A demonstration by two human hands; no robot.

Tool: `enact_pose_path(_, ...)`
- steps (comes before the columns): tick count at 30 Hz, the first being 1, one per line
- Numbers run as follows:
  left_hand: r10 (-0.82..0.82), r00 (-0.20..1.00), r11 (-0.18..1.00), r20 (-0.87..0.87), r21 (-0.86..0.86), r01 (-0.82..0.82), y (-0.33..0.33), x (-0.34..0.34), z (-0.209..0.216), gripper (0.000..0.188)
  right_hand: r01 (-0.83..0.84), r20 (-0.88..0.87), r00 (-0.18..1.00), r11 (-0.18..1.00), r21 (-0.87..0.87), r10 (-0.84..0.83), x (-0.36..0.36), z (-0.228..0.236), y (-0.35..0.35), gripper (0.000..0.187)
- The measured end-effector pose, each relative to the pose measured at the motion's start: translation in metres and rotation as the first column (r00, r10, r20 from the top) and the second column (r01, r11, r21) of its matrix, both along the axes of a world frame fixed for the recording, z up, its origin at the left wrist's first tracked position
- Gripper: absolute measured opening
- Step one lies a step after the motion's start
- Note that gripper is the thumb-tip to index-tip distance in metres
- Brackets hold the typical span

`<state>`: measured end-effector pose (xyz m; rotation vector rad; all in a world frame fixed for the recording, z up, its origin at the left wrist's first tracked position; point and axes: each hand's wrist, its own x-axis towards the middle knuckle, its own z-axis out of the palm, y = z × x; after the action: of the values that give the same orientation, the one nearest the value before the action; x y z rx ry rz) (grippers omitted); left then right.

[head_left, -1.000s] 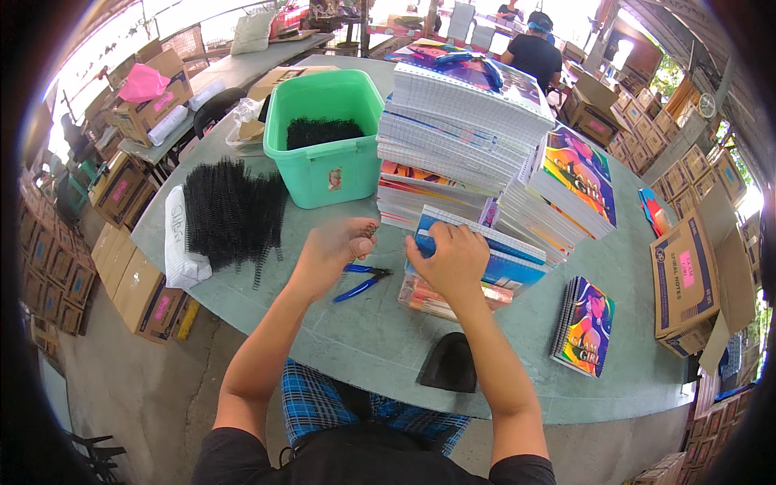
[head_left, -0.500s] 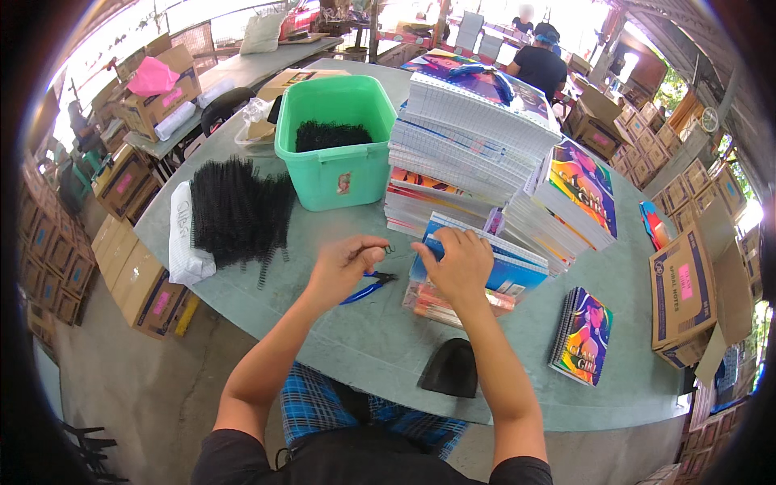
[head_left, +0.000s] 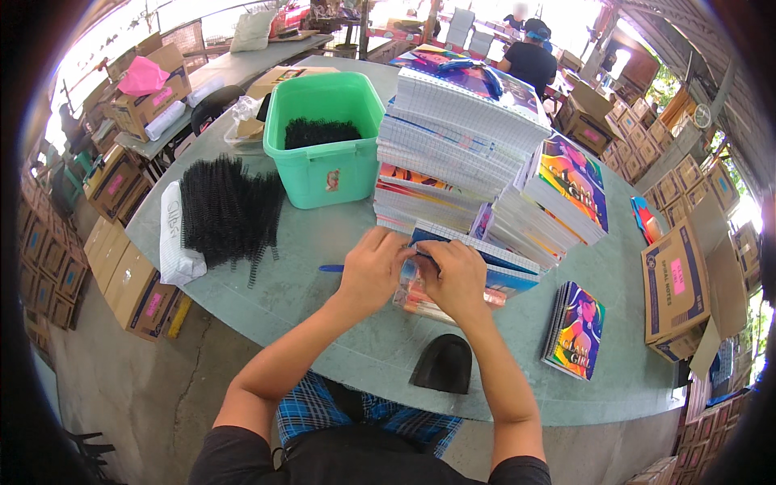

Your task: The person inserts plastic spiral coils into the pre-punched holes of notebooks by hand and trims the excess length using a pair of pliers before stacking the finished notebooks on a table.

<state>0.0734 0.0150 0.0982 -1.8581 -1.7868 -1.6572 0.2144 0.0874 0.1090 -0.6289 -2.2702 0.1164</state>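
Note:
A blue-covered notebook [head_left: 511, 279] with gridded pages stands on edge in front of me, resting by a clear-wrapped orange pack [head_left: 420, 305]. My right hand [head_left: 454, 276] is closed over its left end, thumb and fingers gripping it. Close against that same end, my left hand [head_left: 372, 268] is pinched; the thin black coil seen at its fingertips earlier is now hidden. A blue handle of the cutting pliers [head_left: 331, 268] sticks out beside my left hand, the rest covered. Farther left lies a heap of black spiral coils [head_left: 226, 212].
A green bin [head_left: 327, 179] holding more black coils stands behind my hands. Tall notebook stacks [head_left: 461, 121] rise beside it. On the right are a small stack of spiral notebooks [head_left: 575, 331] and an open carton [head_left: 677, 283]. A black curved object [head_left: 444, 364] lies near the table edge.
My left hand has moved right to the notebook's end, meeting my right hand, which has turned inward. The pliers are now mostly covered. The view has shifted slightly.

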Motion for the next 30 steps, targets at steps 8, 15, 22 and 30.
enact_pose_path(8,-0.348,0.938,0.88,0.013,-0.34,0.331,0.0,-0.027,0.008,0.018,-0.07,0.116,0.99,0.996,-0.059,0.077,0.007,0.007,-0.002,0.022)
enact_pose_path(15,-0.381,0.924,0.847,0.032,-0.388,0.363,-0.001,-0.034,0.012,0.018,-0.167,0.196,0.963,0.981,-0.095,0.183,0.014,0.01,0.0,0.025)
enact_pose_path(22,-0.293,0.945,0.855,0.144,-0.403,0.326,0.014,-0.031,0.016,0.011,-0.069,0.178,0.98,0.994,-0.087,0.084,0.003,0.013,0.008,0.034)
enact_pose_path(30,-0.287,0.956,0.933,-0.056,-0.24,0.266,0.002,-0.039,0.021,0.017,-0.001,0.262,0.963,0.968,-0.249,0.068,-0.009,0.019,-0.008,0.026)
